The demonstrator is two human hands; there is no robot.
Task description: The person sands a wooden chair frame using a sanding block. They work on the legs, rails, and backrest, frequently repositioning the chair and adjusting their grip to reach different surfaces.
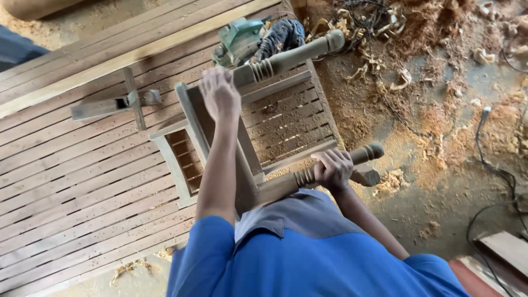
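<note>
On the slatted wooden counter [82,181], near its right edge, lies an unfinished wooden chair frame [220,148], tipped so its legs run roughly level. Long axis of both turned legs: lower left to upper right, foot ends pointing out past the counter edge toward the sawdust-covered floor [440,137].

Upper turned leg [291,55]: pale bare wood, ringed beads near mid-length, rounded knob at the far end. Lower turned leg [330,168]: same profile, beads just left of the grip, knob beyond it. Flat rails join the two legs crosswise; a rectangular seat frame sits at the left end, standing on edge. Wood unpainted, dull grey-brown.

Left hand [219,93]: palm down on the upper part of the frame, just beside the beaded section of the upper leg; fingers curled over the wood, gripping it. Right hand [333,169]: fingers closed around the lower leg, between beads and knob.

Surroundings: a green power tool [239,39] rests at the counter's far edge, near the upper leg. A small crossed wooden piece [118,102] lies on the slats, well left of the chair. Wood shavings [374,22] and a dark cable [498,170] lie on the floor. Blue sleeves fill the lower foreground.
</note>
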